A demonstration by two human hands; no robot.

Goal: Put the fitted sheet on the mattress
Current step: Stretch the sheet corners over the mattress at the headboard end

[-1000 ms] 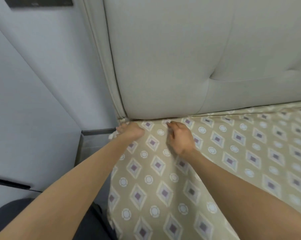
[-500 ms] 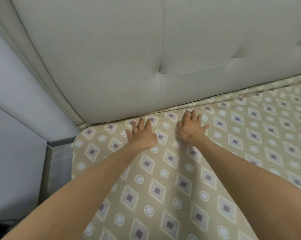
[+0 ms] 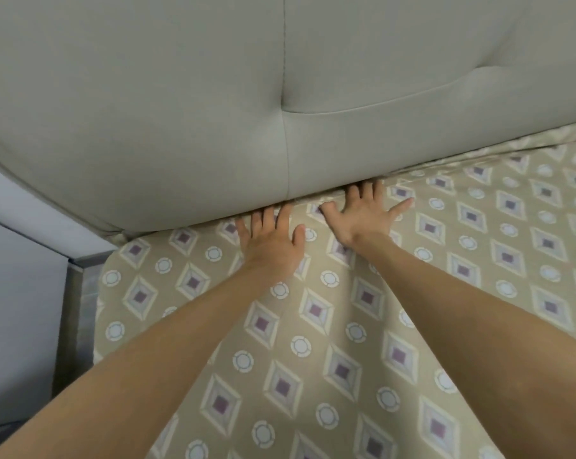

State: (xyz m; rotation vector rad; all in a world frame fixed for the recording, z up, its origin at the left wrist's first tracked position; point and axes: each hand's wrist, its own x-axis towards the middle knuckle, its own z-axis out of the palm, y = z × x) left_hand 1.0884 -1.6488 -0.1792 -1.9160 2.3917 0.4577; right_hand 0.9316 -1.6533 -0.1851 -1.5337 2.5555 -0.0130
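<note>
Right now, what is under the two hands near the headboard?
Both the left hand and right hand lie flat on the patterned fitted sheet, fingertips at the lower edge of the headboard. The mattress beneath is covered by the sheet and cannot be seen.

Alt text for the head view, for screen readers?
A person's left hand and right hand press flat, fingers spread, on a beige diamond-patterned fitted sheet, fingertips at the gap under a padded cream headboard. A pale wall stands at far left.
</note>
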